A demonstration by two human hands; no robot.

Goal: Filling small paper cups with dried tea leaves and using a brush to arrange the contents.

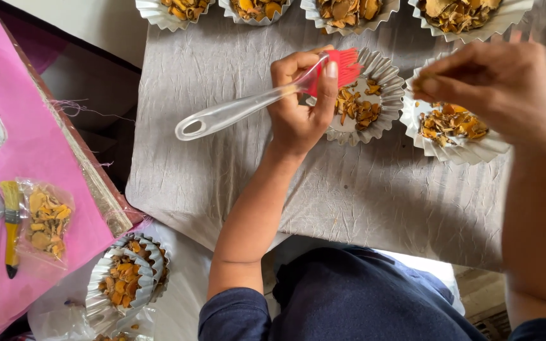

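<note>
Left hand [298, 104] wrapped around a clear-handled pastry brush [257, 104], red bristles resting over the middle foil cup [383, 82], only thinly filled with orange-brown dried pieces. Right hand [497, 88] blurred, fingertips pinched together just above the right foil cup [469, 148]; can't tell whether anything sits in the pinch. That cup fuller already. Far along the grey cloth [235, 164], four more foil cups [349, 12] heaped and apparently done. Near left, a stack of filled cups [124, 281], plus a small clear bag [47, 221] of pieces on pink paper [26, 95]. Probably well along, middle cup lagging.
</note>
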